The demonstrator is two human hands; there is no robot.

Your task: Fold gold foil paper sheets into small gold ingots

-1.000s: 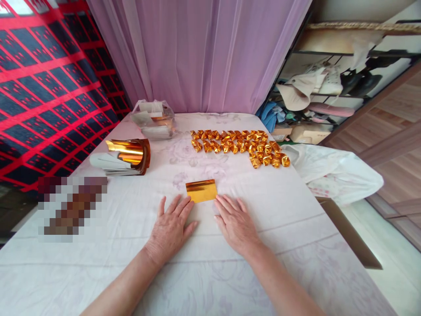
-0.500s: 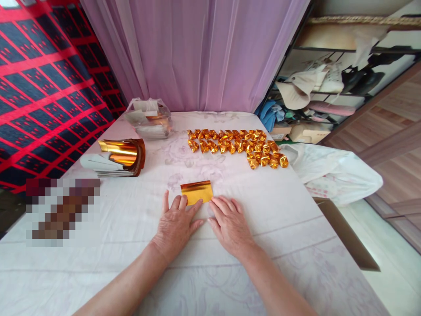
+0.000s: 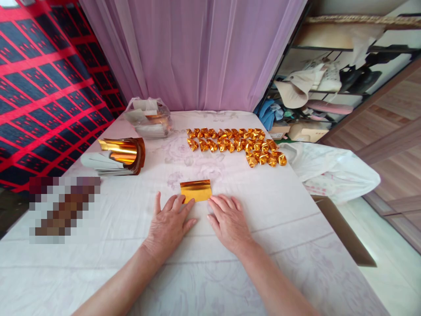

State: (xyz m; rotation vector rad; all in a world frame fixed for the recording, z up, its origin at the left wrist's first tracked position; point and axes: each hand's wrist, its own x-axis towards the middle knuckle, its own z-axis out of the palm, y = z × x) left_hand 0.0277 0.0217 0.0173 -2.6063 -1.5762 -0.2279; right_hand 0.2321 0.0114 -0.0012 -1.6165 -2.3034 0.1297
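A small folded sheet of gold foil paper (image 3: pixel 196 190) lies flat on the white cloth-covered table (image 3: pixel 283 206). My left hand (image 3: pixel 169 224) rests palm down just below it, fingers spread, fingertips touching its lower left edge. My right hand (image 3: pixel 228 222) lies flat beside it, fingertips at the sheet's lower right corner. Neither hand grips anything.
Several folded gold paper pieces (image 3: pixel 235 142) lie in rows at the back. A curled stack of gold sheets (image 3: pixel 123 154) sits at the left, a clear plastic bag (image 3: pixel 148 116) behind it. A white plastic bag (image 3: pixel 332 171) hangs off the right edge. A purple curtain hangs behind.
My hands shifted slightly: the left hand slid forward onto the sheet's edge, then drew back a little. The gold sheet stays in place.
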